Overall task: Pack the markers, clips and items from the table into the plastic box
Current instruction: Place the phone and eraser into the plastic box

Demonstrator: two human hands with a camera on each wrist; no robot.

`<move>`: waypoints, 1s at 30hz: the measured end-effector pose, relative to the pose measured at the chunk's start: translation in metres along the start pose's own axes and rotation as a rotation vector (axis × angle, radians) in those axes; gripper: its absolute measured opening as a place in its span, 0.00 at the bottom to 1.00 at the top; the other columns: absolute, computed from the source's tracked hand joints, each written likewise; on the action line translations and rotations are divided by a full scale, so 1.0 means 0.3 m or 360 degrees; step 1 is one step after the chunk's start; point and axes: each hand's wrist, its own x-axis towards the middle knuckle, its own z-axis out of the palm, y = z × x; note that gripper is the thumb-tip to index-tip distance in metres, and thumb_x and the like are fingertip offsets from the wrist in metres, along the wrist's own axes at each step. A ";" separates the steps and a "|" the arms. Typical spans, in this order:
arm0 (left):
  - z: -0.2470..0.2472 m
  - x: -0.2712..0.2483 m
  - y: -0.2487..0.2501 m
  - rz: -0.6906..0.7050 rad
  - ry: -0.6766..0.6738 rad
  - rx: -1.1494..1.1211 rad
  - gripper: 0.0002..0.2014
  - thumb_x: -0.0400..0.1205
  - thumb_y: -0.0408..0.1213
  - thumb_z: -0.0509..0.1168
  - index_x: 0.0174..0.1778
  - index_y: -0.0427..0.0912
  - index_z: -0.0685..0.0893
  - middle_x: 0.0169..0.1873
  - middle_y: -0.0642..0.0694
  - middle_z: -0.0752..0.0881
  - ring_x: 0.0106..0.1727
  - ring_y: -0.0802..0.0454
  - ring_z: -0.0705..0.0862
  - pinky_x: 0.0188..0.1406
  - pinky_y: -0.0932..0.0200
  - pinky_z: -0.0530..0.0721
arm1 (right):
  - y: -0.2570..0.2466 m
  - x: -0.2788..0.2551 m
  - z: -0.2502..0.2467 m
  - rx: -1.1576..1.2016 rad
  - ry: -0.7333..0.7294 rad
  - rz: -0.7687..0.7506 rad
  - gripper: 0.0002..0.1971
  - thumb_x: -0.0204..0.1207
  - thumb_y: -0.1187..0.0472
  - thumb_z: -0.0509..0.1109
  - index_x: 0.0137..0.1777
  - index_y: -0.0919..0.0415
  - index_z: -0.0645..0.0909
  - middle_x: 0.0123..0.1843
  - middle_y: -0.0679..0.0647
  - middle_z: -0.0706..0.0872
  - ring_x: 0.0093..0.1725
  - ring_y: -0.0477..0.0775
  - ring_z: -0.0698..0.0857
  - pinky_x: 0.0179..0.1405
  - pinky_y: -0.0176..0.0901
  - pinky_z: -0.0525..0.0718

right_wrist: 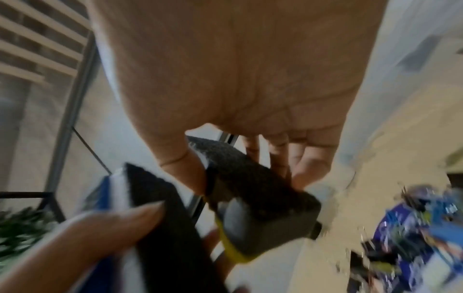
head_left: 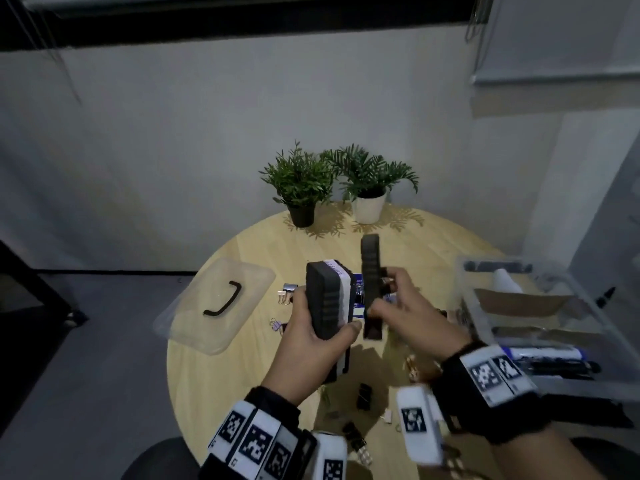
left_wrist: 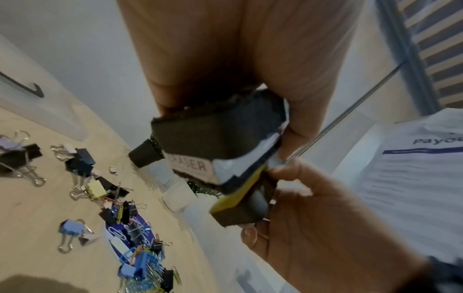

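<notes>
The left hand is wrapped around a black-and-white eraser, thumb across its near end, holding it upright above the middle of the table. Just right of it, the right hand pinches a 2nd, slimmer eraser edge-on between thumb and fingers; in the left wrist view the 2 erasers sit touching or nearly so, the word ERASER legible on the left one. Both erasers are lifted clear of the table, so the step in hand looks like carrying them across to the plastic box, which stands open at the right edge of the table with markers already lying in its near end and cardboard dividers across its middle. The next move calls for a swing rightward over the box's left wall and a release into a free section; which section has room is hard to tell from here. Binder clips and a blue clip packet lie scattered beneath and near the hands, still to be packed, so a low sweep could scatter them. The box lid lies on the left, overhanging the table rim, and 2 potted plants stand at the far edge, well apart from the path.
</notes>
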 end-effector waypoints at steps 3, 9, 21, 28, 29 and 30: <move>0.043 -0.033 0.019 0.0076 -0.0080 0.0000 0.24 0.77 0.34 0.71 0.65 0.52 0.68 0.50 0.61 0.85 0.52 0.66 0.86 0.48 0.68 0.86 | 0.003 -0.140 0.022 0.0021 -0.0252 -0.0118 0.31 0.81 0.58 0.63 0.75 0.34 0.51 0.64 0.32 0.76 0.54 0.27 0.82 0.51 0.29 0.83; 0.102 -0.085 0.054 0.0237 -0.0334 0.0289 0.35 0.73 0.41 0.74 0.72 0.58 0.63 0.58 0.57 0.85 0.59 0.60 0.86 0.58 0.47 0.86 | -0.027 -0.282 -0.059 0.0302 -0.0301 0.0096 0.24 0.69 0.55 0.67 0.67 0.46 0.73 0.57 0.48 0.84 0.54 0.48 0.84 0.49 0.46 0.86; 0.217 -0.120 0.113 0.0820 -0.0071 0.1324 0.36 0.71 0.46 0.71 0.75 0.57 0.62 0.67 0.57 0.76 0.62 0.53 0.78 0.56 0.54 0.80 | -0.041 -0.380 -0.132 0.0072 0.0119 -0.0171 0.36 0.73 0.49 0.73 0.77 0.40 0.58 0.62 0.41 0.75 0.58 0.48 0.84 0.51 0.51 0.90; 0.233 -0.142 0.171 0.0786 -0.0078 0.1353 0.36 0.68 0.53 0.71 0.72 0.57 0.66 0.58 0.58 0.83 0.57 0.56 0.82 0.43 0.63 0.77 | -0.041 -0.403 -0.118 0.0003 0.0114 -0.0239 0.24 0.77 0.53 0.70 0.68 0.48 0.62 0.54 0.51 0.79 0.53 0.53 0.86 0.48 0.51 0.90; 0.237 -0.145 0.178 0.0795 -0.0070 0.1385 0.34 0.69 0.53 0.71 0.70 0.56 0.67 0.55 0.58 0.84 0.54 0.55 0.83 0.40 0.63 0.76 | -0.039 -0.405 -0.120 0.0007 0.0113 -0.0230 0.24 0.77 0.53 0.70 0.67 0.48 0.62 0.53 0.51 0.79 0.53 0.56 0.87 0.47 0.55 0.90; 0.240 -0.149 0.185 0.0813 -0.0065 0.1413 0.31 0.69 0.53 0.70 0.67 0.56 0.68 0.52 0.57 0.84 0.51 0.55 0.84 0.37 0.62 0.75 | -0.037 -0.407 -0.125 0.0017 0.0116 -0.0222 0.24 0.76 0.53 0.70 0.67 0.48 0.62 0.53 0.52 0.79 0.53 0.59 0.87 0.47 0.60 0.89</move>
